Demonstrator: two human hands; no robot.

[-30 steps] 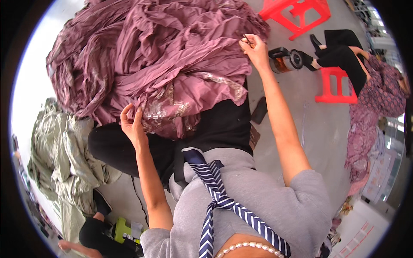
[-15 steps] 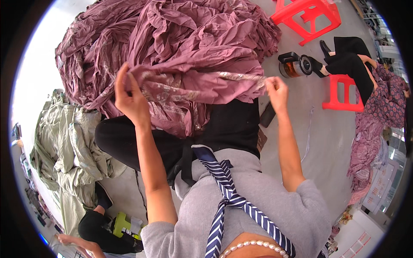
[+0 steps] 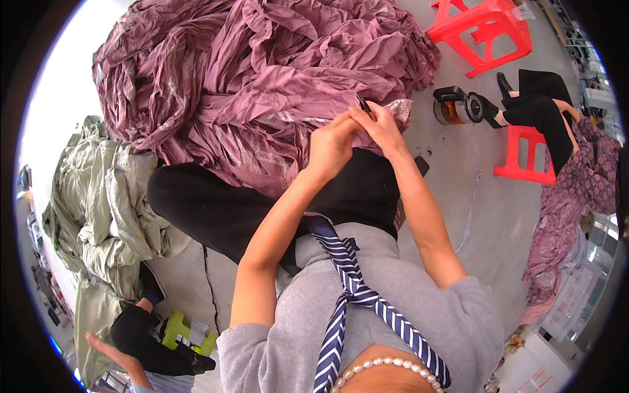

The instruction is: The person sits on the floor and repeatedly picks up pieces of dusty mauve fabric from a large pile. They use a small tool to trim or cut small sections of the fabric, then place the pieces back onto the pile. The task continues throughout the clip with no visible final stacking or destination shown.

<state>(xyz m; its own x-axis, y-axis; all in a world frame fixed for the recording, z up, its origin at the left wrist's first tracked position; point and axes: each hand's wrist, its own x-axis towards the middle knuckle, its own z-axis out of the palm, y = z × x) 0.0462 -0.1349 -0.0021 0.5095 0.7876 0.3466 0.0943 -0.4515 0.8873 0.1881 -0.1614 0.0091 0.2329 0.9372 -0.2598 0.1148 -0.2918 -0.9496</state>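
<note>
Left hand (image 3: 331, 149): one, fingers curled in and meeting its partner before the near right edge of the mauve cloth; whether fabric is pinched there cannot be told. Right hand (image 3: 381, 124): one, closed on a dark tool (image 3: 364, 106), slim, tip standing above the fingers; exact kind too small to tell. Mauve cloth (image 3: 282, 85): one large crumpled heap, its near side lying against the black trousers (image 3: 203, 196); silvery trim (image 3: 397, 114) at its near right corner, just right of the right hand. Step in hand, as judged: close two-handed work at or near that trimmed edge, perhaps snipping or picking. Next move, as judged: calls for a steady left pinch and the tool's tip kept clear of fingers and sound fabric. Green cloth (image 3: 98, 203): one pile, left of the mauve cloth and nearer the wearer. Jug (image 3: 453, 110): one, amber contents, right of the mauve cloth, on the grey floor (image 3: 445, 164). Far stool (image 3: 485, 33): red, right of the mauve cloth's upper part. Near stool (image 3: 524, 160): red, farther right of the mauve cloth, by a seated co-worker (image 3: 544, 101).
</note>
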